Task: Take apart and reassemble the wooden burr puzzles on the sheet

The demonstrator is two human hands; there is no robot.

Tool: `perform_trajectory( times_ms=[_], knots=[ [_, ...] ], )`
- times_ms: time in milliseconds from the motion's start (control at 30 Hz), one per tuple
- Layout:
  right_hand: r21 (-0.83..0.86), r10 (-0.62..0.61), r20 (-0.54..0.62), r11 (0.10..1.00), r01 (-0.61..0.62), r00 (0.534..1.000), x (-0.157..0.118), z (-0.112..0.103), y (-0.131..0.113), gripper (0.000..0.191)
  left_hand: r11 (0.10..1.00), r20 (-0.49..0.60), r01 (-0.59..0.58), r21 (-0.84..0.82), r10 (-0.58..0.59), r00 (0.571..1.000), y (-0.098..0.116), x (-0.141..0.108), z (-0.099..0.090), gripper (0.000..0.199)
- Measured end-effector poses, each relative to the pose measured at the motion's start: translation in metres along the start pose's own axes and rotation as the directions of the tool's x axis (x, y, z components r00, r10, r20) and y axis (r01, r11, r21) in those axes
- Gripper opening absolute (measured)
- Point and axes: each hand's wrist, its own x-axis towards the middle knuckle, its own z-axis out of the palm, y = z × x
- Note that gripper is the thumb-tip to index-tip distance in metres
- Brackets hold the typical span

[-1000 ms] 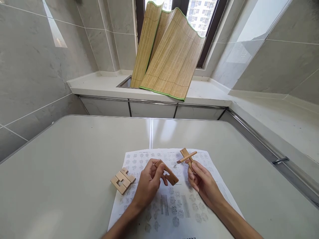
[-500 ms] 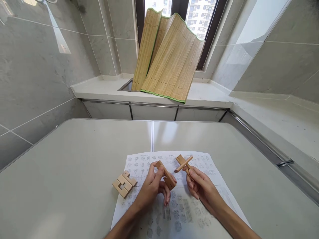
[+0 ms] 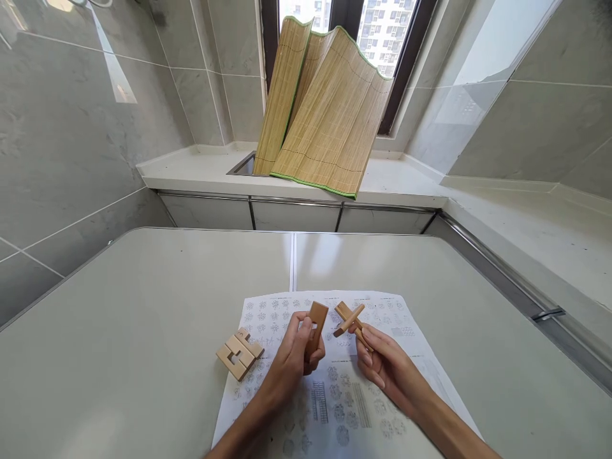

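Note:
My left hand (image 3: 297, 344) is closed around a flat wooden puzzle piece (image 3: 318, 313) with a notch or hole in its side, tilted upright over the paper. In my right hand (image 3: 382, 352), thumb and fingers pinch two wooden puzzle pieces crossed over each other (image 3: 350, 320). The two hands are apart, and what they hold does not touch. Left of my left hand, several notched wooden pieces (image 3: 240, 354) lie side by side, partly on the edge of the printed instruction sheet (image 3: 329, 370). The sheet shows rows of small diagrams.
A pale table (image 3: 143, 306) with a centre seam carries the sheet. Beyond it runs a white counter (image 3: 406, 182), where a folded bamboo mat (image 3: 329, 121) leans by the window, over a sink edge (image 3: 243, 164). Tiled walls stand on both sides.
My left hand has turned its wooden piece more upright, and its fingers have curled in around it. The crossed pieces in my right hand have shifted slightly left and down.

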Motion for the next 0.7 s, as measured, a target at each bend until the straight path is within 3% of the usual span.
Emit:
perform_trajectory(
  times_ms=[100,233,700],
  knots=[
    [0.035,0.032,0.039,0.999,-0.033,0.999,-0.0006,0.0016,0.0016,0.029,1.0,0.055,-0.021,-0.015,0.022,0.998,-0.0025,-0.0011,0.0009,0.039],
    [0.063,0.045,0.062,0.997,-0.048,0.997,-0.0006,0.0028,0.0004,0.03,0.995,-0.009,-0.079,0.067,0.08,0.997,-0.005,-0.0006,0.0009,0.041],
    [0.16,0.112,0.154,0.978,-0.136,0.982,0.0016,0.0038,0.0095,0.032,1.0,0.1,-0.019,0.007,0.018,0.995,-0.009,-0.0032,0.0059,0.051]
  ],
)
